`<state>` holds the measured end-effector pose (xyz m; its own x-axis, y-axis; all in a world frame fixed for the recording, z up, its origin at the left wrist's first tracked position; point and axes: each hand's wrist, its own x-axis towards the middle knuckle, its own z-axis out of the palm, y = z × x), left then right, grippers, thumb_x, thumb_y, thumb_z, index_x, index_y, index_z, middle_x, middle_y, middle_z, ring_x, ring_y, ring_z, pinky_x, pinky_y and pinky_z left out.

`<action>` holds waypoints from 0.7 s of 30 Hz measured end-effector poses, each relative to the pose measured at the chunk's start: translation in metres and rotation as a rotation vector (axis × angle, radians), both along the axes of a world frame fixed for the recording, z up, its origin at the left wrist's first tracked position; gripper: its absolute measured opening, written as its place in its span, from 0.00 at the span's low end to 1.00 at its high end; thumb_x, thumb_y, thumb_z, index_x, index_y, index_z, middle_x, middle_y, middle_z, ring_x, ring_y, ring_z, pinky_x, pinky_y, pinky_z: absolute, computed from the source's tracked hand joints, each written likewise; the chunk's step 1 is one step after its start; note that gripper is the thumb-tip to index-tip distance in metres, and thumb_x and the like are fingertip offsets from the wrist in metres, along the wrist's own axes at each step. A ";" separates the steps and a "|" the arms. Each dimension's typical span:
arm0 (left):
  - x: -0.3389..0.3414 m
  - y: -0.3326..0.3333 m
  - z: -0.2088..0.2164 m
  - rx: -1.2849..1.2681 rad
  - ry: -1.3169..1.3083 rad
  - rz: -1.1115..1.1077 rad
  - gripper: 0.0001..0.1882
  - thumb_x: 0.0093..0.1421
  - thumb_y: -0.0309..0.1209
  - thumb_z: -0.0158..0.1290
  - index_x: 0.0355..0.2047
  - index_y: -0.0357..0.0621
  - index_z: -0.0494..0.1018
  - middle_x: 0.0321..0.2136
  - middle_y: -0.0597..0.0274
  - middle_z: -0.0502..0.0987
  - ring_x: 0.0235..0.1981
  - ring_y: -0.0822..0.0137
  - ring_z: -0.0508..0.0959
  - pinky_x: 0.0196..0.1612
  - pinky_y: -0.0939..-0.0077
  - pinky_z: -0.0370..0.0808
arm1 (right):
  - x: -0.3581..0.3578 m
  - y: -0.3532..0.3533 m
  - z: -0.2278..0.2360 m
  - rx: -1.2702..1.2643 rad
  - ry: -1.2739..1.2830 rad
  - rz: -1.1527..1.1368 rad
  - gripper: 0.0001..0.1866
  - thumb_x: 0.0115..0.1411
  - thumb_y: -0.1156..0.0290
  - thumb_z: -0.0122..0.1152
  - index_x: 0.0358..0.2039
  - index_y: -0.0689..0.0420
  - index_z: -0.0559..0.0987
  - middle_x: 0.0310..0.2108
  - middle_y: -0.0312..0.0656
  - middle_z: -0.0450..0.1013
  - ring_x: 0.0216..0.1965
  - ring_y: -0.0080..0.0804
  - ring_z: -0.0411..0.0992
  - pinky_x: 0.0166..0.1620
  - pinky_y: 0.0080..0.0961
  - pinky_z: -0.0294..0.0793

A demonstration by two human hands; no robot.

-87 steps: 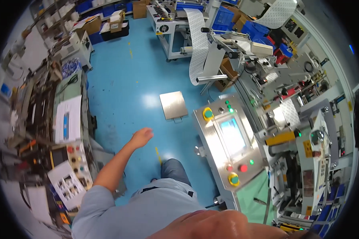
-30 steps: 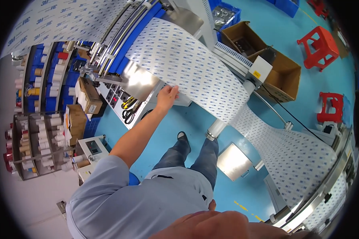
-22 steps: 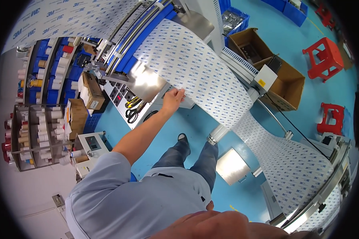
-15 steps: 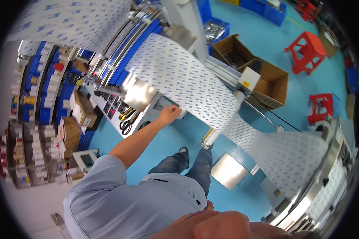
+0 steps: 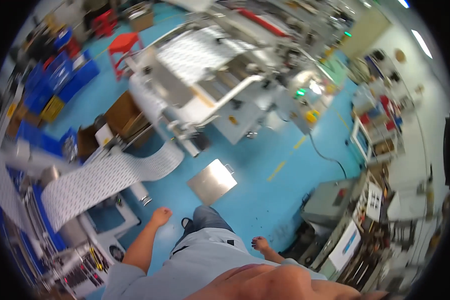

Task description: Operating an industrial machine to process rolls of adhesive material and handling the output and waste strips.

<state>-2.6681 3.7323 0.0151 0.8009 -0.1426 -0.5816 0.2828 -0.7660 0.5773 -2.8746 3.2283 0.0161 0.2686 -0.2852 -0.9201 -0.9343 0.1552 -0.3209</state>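
Observation:
My left hand (image 5: pixel 161 216) is held low in front of me, fingers curled in, with nothing visible in it. It is apart from everything; nearest are the end of a metal roller (image 5: pixel 142 195) and the machine's white frame (image 5: pixel 127 220). A white web of material with a small repeated print (image 5: pixel 105 175) runs from the left machine over the roller and sags toward the machine ahead. My right hand (image 5: pixel 259 243) hangs at my right side, blurred, its fingers loosely bent and apart, touching nothing.
On the blue floor ahead lies a square metal plate (image 5: pixel 213 182) with a handle. A large machine (image 5: pixel 210 85) stands beyond it. Cardboard boxes (image 5: pixel 125 112), blue bins (image 5: pixel 75 80) and a red stool (image 5: pixel 124 44) are at the left. A grey cabinet (image 5: pixel 330 200) stands at the right.
My view has swung to the right, so the printed web now lies at my left. My left hand has moved away from the web's edge; my right hand has come into view.

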 end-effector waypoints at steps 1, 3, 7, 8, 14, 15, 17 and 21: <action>0.004 -0.019 0.004 -0.039 0.041 0.011 0.18 0.53 0.46 0.51 0.33 0.44 0.75 0.33 0.53 0.77 0.36 0.56 0.76 0.40 0.67 0.72 | -0.004 -0.032 -0.018 0.102 -0.038 -0.057 0.04 0.54 0.71 0.54 0.30 0.54 0.72 0.26 0.40 0.72 0.22 0.31 0.70 0.21 0.25 0.68; 0.004 -0.051 0.003 -0.055 0.068 -0.021 0.18 0.53 0.46 0.51 0.33 0.44 0.75 0.34 0.52 0.77 0.37 0.56 0.76 0.42 0.68 0.72 | 0.001 -0.062 -0.036 0.122 -0.095 -0.057 0.05 0.53 0.71 0.55 0.31 0.55 0.72 0.26 0.39 0.71 0.23 0.29 0.70 0.22 0.25 0.69; 0.016 -0.115 -0.011 0.128 -0.006 -0.163 0.16 0.51 0.44 0.52 0.29 0.44 0.76 0.31 0.52 0.77 0.34 0.57 0.77 0.40 0.67 0.72 | 0.065 -0.111 -0.015 -0.082 -0.273 0.060 0.09 0.55 0.68 0.54 0.36 0.56 0.73 0.28 0.37 0.72 0.26 0.26 0.71 0.26 0.22 0.70; 0.027 -0.140 -0.010 0.127 -0.019 -0.187 0.16 0.51 0.44 0.52 0.29 0.44 0.76 0.31 0.52 0.77 0.34 0.57 0.77 0.40 0.67 0.72 | 0.078 -0.132 -0.018 -0.086 -0.347 0.090 0.10 0.55 0.68 0.54 0.38 0.57 0.73 0.29 0.37 0.72 0.27 0.26 0.71 0.28 0.22 0.70; 0.096 -0.386 0.000 0.216 0.115 -0.462 0.16 0.50 0.42 0.52 0.24 0.40 0.75 0.25 0.50 0.77 0.29 0.56 0.77 0.34 0.65 0.73 | 0.133 -0.303 -0.023 -0.046 -0.378 -0.027 0.10 0.57 0.69 0.52 0.38 0.58 0.73 0.29 0.37 0.72 0.27 0.25 0.71 0.27 0.20 0.69; 0.108 -0.437 0.000 0.221 -0.090 -0.547 0.17 0.51 0.43 0.52 0.26 0.39 0.75 0.27 0.50 0.77 0.29 0.57 0.77 0.35 0.66 0.72 | 0.145 -0.336 -0.022 -0.049 -0.399 -0.049 0.10 0.57 0.69 0.53 0.37 0.58 0.73 0.29 0.37 0.72 0.26 0.24 0.70 0.27 0.20 0.69; 0.147 -0.555 0.027 -0.086 0.026 -0.530 0.18 0.53 0.43 0.52 0.32 0.40 0.75 0.29 0.53 0.77 0.31 0.61 0.77 0.36 0.70 0.72 | 0.177 -0.400 -0.019 -0.068 -0.476 -0.120 0.10 0.56 0.69 0.53 0.37 0.59 0.73 0.27 0.36 0.72 0.25 0.23 0.69 0.27 0.19 0.68; 0.203 -0.741 0.065 -0.373 0.122 -0.512 0.16 0.55 0.40 0.52 0.35 0.39 0.73 0.29 0.59 0.77 0.31 0.68 0.75 0.36 0.74 0.71 | 0.277 -0.514 0.036 -0.132 -0.664 -0.233 0.15 0.55 0.68 0.55 0.41 0.62 0.73 0.28 0.38 0.72 0.27 0.23 0.69 0.30 0.19 0.70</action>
<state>-2.4650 2.9913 0.0797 0.5092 -0.6992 -0.5019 0.0154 -0.5756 0.8176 -2.5977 2.7145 0.0519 0.6787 -0.5010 -0.5370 -0.4824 0.2472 -0.8403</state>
